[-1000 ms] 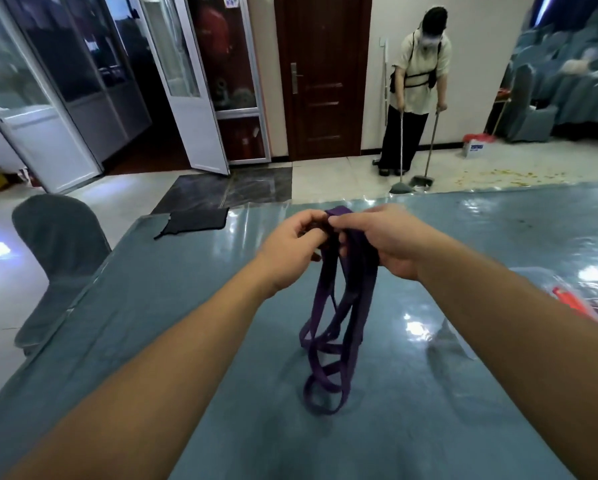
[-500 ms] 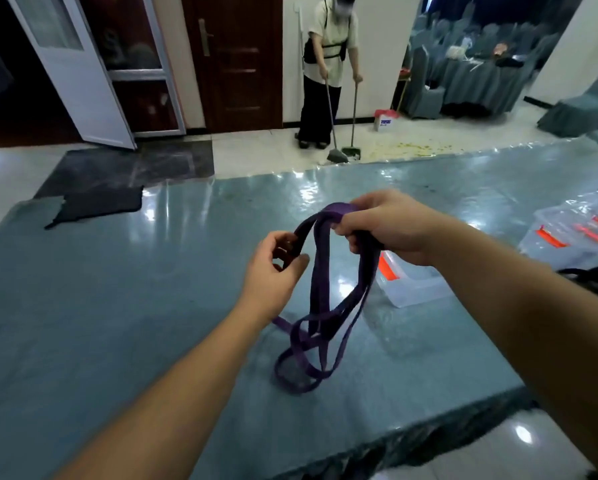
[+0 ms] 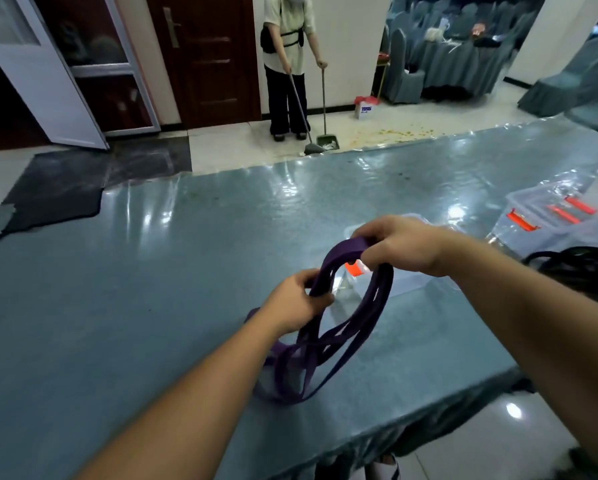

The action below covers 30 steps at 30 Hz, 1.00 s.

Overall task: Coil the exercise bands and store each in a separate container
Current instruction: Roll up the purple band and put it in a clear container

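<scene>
A purple exercise band [image 3: 367, 313] hangs in several loose loops between my hands, its lower loops lying on the blue table [image 3: 152, 289]. My left hand [image 3: 292, 301] grips the band's left side. Higher and to the right, my right hand [image 3: 399, 245] pinches the top of the loops. Just behind the band sits a clear plastic container [image 3: 394, 282] with an orange latch, partly hidden by my right hand. A black band [image 3: 581, 265] lies piled at the right edge of the view.
Clear lidded containers with orange latches [image 3: 550, 220] stand at the table's right. The table's front edge runs close below the band. A person [image 3: 287, 64] sweeps the floor beyond the table with a broom and dustpan. A dark cloth [image 3: 55, 202] lies at far left.
My hands have drawn apart, the left dropping lower and the right moving right, opening the band into a wider loop. The view has swung right, bringing the containers and black band into sight.
</scene>
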### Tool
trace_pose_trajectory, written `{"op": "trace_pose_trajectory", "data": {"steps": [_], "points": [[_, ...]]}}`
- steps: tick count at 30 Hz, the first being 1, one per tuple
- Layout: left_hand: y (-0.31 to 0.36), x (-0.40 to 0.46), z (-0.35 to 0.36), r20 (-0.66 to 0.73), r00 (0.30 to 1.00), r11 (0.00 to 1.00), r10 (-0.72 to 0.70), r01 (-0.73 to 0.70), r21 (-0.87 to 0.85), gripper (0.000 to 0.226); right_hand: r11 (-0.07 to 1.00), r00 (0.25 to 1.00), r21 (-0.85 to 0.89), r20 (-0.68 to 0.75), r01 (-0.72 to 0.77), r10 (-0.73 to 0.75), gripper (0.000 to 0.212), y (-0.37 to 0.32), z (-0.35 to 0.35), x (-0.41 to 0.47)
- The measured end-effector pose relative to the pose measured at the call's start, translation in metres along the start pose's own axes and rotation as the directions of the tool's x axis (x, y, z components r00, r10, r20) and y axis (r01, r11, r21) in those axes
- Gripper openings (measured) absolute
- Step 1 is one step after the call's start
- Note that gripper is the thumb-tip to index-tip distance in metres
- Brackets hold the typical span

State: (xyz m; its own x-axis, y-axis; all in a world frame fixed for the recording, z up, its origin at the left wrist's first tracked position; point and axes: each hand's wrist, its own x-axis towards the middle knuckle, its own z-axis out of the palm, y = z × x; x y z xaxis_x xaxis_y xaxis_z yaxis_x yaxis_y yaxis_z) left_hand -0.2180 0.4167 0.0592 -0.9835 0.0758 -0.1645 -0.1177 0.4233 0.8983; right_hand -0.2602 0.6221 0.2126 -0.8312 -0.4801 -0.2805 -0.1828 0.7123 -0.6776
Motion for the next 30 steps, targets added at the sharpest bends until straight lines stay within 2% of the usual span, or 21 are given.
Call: {"op": "trace_pose_trajectory", "data": {"steps": [3,5,8,11,15,20,22,25,27,30], "points": [[0.005,0.02,0.036,0.017,0.999,0.995,-0.032,0.031,0.095,0.021,1.0,0.998,-0.01,0.066,0.012,-0.011,0.006,0.046,-0.022,0.007],[0.007,0.032,0.058,0.031,0.997,0.975,-0.075,0.066,0.21,0.007,0.996,0.993,-0.083,0.122,0.018,-0.008,0.009,0.084,-0.039,0.014],[0.012,0.048,0.084,0.035,0.991,0.916,-0.133,0.109,0.386,0.007,0.987,0.982,-0.161,0.189,0.006,0.025,0.012,0.15,-0.059,0.02],[0.017,0.063,0.11,0.028,0.988,0.855,-0.155,0.12,0.505,0.019,0.987,0.971,-0.159,0.227,-0.035,0.071,0.009,0.213,-0.074,0.024],[0.011,0.073,0.149,0.075,0.965,0.791,-0.25,0.159,0.591,0.016,0.977,0.949,-0.207,0.298,-0.041,0.102,0.011,0.281,-0.088,0.032],[-0.019,0.069,0.179,0.037,0.942,0.67,-0.333,0.209,0.712,0.045,0.921,0.932,-0.386,0.309,-0.059,0.189,0.006,0.357,-0.098,0.037],[-0.03,0.063,0.183,0.021,0.932,0.644,-0.361,0.233,0.729,0.056,0.898,0.916,-0.439,0.348,-0.027,0.198,0.007,0.381,-0.092,0.039],[-0.042,0.056,0.186,-0.031,0.94,0.688,-0.34,0.271,0.673,0.066,0.863,0.909,-0.505,0.364,0.011,0.202,0.016,0.406,-0.073,0.042],[-0.049,0.057,0.183,-0.073,0.93,0.699,-0.36,0.321,0.639,0.067,0.831,0.918,-0.556,0.316,-0.024,0.238,0.032,0.42,-0.062,0.045],[-0.06,0.057,0.176,-0.13,0.879,0.677,-0.459,0.441,0.589,0.063,0.807,0.927,-0.578,0.225,-0.12,0.3,0.055,0.43,-0.05,0.043]]}}
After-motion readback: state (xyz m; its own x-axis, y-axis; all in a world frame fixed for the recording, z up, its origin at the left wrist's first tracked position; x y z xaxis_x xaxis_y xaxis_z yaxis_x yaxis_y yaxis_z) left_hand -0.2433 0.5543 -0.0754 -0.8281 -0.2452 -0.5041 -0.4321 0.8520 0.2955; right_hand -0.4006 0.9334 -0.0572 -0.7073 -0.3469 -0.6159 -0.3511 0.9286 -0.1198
